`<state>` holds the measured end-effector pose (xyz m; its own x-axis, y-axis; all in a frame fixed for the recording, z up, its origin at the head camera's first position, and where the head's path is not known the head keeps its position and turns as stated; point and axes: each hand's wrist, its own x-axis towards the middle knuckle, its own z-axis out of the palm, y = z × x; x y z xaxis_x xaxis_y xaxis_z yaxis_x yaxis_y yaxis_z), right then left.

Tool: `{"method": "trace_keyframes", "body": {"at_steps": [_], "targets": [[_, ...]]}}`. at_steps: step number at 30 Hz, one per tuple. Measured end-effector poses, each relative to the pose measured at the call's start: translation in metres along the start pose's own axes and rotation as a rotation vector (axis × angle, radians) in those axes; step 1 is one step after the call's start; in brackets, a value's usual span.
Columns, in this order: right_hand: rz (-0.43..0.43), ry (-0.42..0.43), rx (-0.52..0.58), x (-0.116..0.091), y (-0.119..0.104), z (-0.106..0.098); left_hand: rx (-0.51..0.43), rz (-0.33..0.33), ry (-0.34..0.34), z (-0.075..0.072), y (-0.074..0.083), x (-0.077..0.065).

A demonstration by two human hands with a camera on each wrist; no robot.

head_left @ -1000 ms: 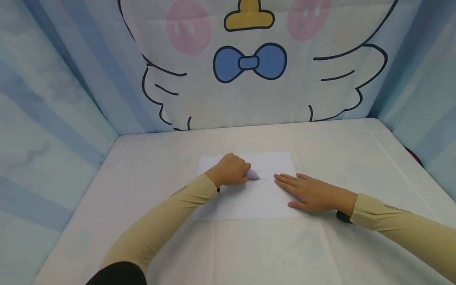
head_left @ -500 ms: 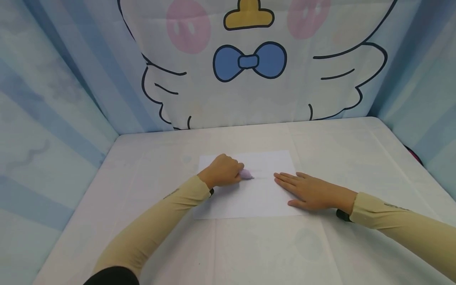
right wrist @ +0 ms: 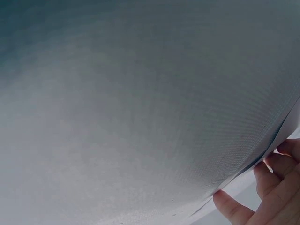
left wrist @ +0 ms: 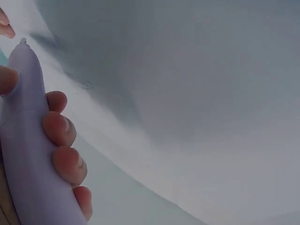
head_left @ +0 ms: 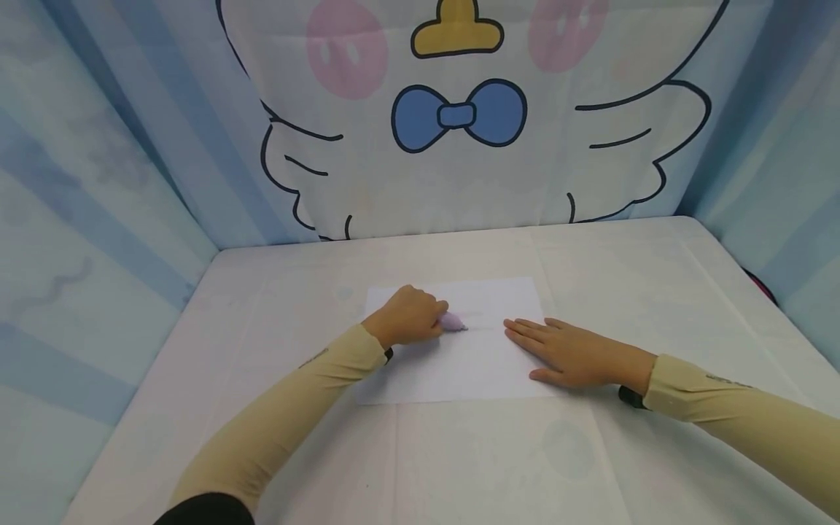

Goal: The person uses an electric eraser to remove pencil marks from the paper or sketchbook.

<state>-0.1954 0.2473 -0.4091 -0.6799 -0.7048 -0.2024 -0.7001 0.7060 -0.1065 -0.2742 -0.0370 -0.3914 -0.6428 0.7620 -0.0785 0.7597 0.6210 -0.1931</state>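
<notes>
My left hand grips a thick, lilac, pen-shaped tool over a sheet of white paper. In the left wrist view the tool's tapered body ends in a small pale tip. Several fingers wrap one side of it, and the thumb presses the other side near the front. Faint lines show on the paper close to the tip. My right hand lies flat on the paper's right part, fingers extended toward the tool; its fingertips show at the paper in the right wrist view.
The paper lies on a table with a pale cloth. Behind the table hangs a cloth backdrop with a blue bow tie, and blue patterned curtains enclose the sides.
My left hand has shifted a little to the left with the lilac tool, mostly in the first half second. My right hand stays in place on the paper.
</notes>
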Motion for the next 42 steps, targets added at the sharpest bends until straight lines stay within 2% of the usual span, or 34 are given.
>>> {"method": "trace_keyframes", "body": {"at_steps": [5, 9, 12, 15, 21, 26, 29, 36, 42], "targets": [[0.016, -0.022, 0.016, 0.001, -0.001, -0.001, -0.103, -0.055, -0.041, -0.008, 0.001, -0.008], [0.016, -0.019, 0.012, 0.001, -0.001, 0.0, -0.164, -0.063, 0.009, -0.011, -0.002, -0.02], [0.013, -0.01, 0.001, 0.001, 0.0, 0.001, -0.176, -0.051, 0.069, -0.014, -0.005, -0.033], [0.008, -0.004, -0.011, 0.001, 0.0, 0.002, -0.163, -0.065, 0.086, -0.015, -0.01, -0.047], [-0.016, 0.019, -0.025, 0.001, -0.001, 0.004, -0.154, -0.187, 0.075, -0.015, -0.028, -0.077], [0.004, 0.003, -0.021, 0.002, -0.001, 0.003, -0.172, -0.302, 0.108, -0.003, -0.053, -0.099], [0.015, -0.005, -0.02, 0.002, -0.001, 0.002, -0.197, -0.341, 0.11, 0.008, -0.067, -0.109], [-0.006, 0.001, -0.018, 0.001, -0.002, 0.002, -0.286, -0.352, 0.123, 0.034, -0.088, -0.125], [-0.002, -0.003, -0.022, 0.001, -0.001, 0.002, -0.38, -0.377, 0.045, 0.044, -0.098, -0.129]]}}
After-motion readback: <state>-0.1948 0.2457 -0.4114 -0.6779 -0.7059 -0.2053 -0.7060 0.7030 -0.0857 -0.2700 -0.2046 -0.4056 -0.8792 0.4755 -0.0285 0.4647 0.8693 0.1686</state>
